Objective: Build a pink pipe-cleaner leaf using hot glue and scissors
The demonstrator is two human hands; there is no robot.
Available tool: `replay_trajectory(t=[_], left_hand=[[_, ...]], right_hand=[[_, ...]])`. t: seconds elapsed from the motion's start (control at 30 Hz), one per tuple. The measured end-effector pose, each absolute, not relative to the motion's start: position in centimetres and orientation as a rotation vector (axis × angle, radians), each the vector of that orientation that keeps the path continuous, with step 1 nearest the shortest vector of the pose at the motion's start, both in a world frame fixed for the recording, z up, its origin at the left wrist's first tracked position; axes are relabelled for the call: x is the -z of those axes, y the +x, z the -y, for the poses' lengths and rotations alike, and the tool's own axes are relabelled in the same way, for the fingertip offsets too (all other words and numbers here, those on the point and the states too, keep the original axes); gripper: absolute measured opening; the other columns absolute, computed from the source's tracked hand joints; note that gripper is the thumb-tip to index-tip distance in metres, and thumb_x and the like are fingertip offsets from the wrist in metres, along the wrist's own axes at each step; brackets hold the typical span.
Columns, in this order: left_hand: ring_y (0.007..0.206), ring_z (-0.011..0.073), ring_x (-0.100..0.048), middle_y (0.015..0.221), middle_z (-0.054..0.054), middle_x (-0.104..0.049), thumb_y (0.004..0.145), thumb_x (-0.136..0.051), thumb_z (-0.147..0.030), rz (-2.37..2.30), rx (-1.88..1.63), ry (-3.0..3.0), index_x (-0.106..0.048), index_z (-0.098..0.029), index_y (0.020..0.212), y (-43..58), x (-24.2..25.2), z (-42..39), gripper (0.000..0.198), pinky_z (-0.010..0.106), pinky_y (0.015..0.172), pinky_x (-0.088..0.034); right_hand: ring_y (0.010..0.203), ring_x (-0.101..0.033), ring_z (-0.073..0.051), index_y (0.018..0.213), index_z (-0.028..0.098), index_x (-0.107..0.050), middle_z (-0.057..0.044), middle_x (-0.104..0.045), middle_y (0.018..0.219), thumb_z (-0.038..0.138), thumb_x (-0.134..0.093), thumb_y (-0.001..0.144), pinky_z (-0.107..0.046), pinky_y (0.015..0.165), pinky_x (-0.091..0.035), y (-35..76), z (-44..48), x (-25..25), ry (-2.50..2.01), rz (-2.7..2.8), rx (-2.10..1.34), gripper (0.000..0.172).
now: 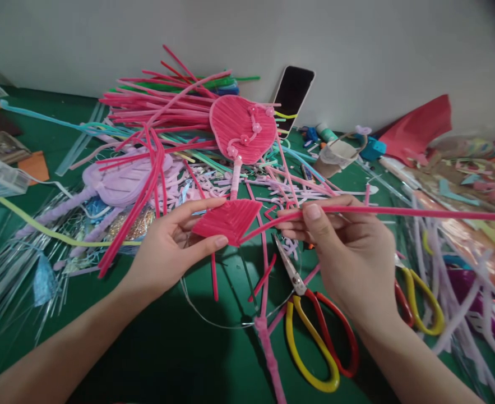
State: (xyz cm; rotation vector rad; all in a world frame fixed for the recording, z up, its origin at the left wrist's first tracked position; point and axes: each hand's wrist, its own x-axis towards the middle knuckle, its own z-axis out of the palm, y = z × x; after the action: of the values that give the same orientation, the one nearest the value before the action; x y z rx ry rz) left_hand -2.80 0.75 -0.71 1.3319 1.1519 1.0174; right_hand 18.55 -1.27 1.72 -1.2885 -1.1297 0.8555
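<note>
My left hand [184, 233] pinches a pinkish-red, diamond-shaped piece of pipe cleaners laid side by side [230, 220], its thumb in front and its fingers mostly behind. From the lower right of that piece a long red pipe cleaner [402, 211] runs out to the right. My right hand [343, 247] grips this strand between thumb and fingers. Just behind stands a round pink fan [241, 129] with small pink flowers and a wrapped handle. Below my hands, scissors with red and yellow handles [310, 331] lie beside a pink wrapped stem [269, 359].
Bundled pink pipe cleaners [158, 106] lie at the back. A phone [293, 95] leans against the wall. Lilac wrapped shapes [121, 179] rest at left. A second pair of scissors [419, 300] is at right, near lilac strips [453, 303]. A small basket [335, 157] stands behind.
</note>
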Motion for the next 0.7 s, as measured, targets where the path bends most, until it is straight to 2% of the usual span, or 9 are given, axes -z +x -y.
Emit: replay_trajectory(t=[0.43, 0.57, 0.7], left_hand=[[0.089, 0.0152, -0.074, 0.114, 0.000, -0.074, 0.075, -0.082, -0.028, -1.193, -1.013, 1.404, -0.070, -0.029, 0.117, -2.8, 0.3, -0.7, 0.044, 0.016, 0.074, -0.060], [0.095, 0.0157, -0.073, 0.119, -0.001, -0.073, 0.075, -0.081, -0.027, -1.173, -1.019, 1.409, -0.069, -0.031, 0.117, -2.8, 0.3, -0.8, 0.045, 0.016, 0.077, -0.060], [0.097, 0.0157, -0.072, 0.117, 0.000, -0.073, 0.075, -0.082, -0.027, -1.176, -1.025, 1.416, -0.070, -0.031, 0.117, -2.8, 0.2, -0.8, 0.044, 0.015, 0.077, -0.059]], right_hand=[[0.062, -0.073, -0.020, 0.081, 0.023, -0.069, 0.000, -0.075, 0.068, 0.032, -0.073, 0.083, -0.031, 0.057, -0.063, 20.2, 0.6, -3.8, -1.177, 1.158, -0.704, 0.010], [0.060, -0.072, -0.018, 0.080, 0.022, -0.065, 0.000, -0.075, 0.070, 0.034, -0.072, 0.084, -0.028, 0.052, -0.061, 20.2, 0.1, -3.8, -1.197, 1.215, -0.695, 0.015], [0.049, -0.068, -0.015, 0.074, 0.023, -0.060, 0.002, -0.071, 0.060, 0.036, -0.070, 0.086, -0.025, 0.048, -0.058, 19.5, -0.3, -3.6, -1.299, 1.330, -0.660, 0.020]])
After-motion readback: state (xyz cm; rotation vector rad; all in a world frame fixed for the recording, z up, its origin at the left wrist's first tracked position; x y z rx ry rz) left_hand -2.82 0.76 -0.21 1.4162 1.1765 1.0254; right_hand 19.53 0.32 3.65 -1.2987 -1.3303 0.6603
